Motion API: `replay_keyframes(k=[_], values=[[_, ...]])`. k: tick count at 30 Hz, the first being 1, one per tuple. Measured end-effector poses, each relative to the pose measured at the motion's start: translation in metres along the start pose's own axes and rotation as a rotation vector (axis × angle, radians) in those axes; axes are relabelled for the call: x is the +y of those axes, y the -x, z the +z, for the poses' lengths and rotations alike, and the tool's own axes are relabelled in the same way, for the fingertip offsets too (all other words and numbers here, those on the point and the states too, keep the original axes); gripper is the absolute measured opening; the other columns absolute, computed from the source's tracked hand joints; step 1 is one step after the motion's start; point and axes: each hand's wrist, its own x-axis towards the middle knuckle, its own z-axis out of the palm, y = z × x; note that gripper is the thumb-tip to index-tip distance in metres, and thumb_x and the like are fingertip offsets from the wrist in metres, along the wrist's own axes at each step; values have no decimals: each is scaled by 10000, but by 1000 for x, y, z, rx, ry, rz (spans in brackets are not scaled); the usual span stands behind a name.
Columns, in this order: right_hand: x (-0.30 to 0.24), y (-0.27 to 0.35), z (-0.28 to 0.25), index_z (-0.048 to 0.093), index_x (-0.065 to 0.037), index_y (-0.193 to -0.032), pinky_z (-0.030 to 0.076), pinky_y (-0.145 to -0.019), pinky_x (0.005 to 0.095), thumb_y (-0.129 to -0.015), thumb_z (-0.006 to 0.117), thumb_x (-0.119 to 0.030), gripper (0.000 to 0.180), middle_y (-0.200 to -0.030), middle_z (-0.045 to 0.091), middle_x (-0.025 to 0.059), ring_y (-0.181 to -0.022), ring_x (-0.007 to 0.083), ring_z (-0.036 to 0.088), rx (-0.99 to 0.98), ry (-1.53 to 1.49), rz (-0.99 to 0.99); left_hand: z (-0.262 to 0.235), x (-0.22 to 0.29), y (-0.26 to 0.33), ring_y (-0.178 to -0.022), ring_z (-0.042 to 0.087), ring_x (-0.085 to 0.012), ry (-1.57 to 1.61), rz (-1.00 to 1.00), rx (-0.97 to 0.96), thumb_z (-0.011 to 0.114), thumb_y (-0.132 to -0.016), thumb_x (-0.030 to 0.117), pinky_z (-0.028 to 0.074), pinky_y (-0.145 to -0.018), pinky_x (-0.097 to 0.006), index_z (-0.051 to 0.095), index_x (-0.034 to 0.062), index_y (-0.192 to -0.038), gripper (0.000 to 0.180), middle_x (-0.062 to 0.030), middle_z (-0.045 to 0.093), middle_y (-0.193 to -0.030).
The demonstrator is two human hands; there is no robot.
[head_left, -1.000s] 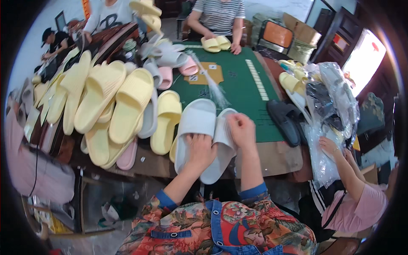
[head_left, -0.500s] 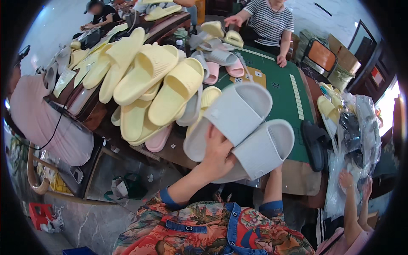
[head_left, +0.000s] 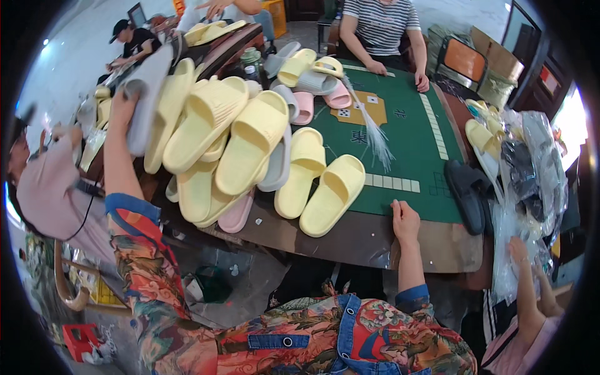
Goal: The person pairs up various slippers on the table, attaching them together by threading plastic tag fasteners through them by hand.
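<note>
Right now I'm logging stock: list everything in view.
Held slipper: at least one, grey, upper left
Piled slippers: many, mostly yellow, left
Front slippers: two, yellow, centre
Pink slippers: three visible, pink, tabletop
Dark slippers: two, black, right
Mat: one, green, tabletop
Tile rows: three, white, mat
Tassel: one, white, mat
Plastic bags: several, clear, right
Chair: one, orange, behind
Stool: one, red, lower left
People: at least five, varied clothing, around
Left hand: one, bare, upper left
Right hand: one, bare, table edge
</note>
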Motion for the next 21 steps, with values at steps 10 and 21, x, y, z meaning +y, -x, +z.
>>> replay_keyframes(k=[10,21], values=[[-1,-1,2,548,-72,-718,442,-550,424,-860,543,-262,238,-684,583,127,-652,332,575,10,54,-10,-13,-89,-57,-833,558,-211,431,-174,-316,412,-844,157,440,-741,-318,568,-17,-1049,311,-101,596,-939],[9,3,-3,564,-84,-745,462,-587,414,-848,547,-278,220,-725,602,113,-703,320,589,-10,48,38,-12,-85,-69,-1052,538,-328,-344,210,-281,510,-789,83,412,-897,-384,485,31,-1214,428,-199,579,-1096]])
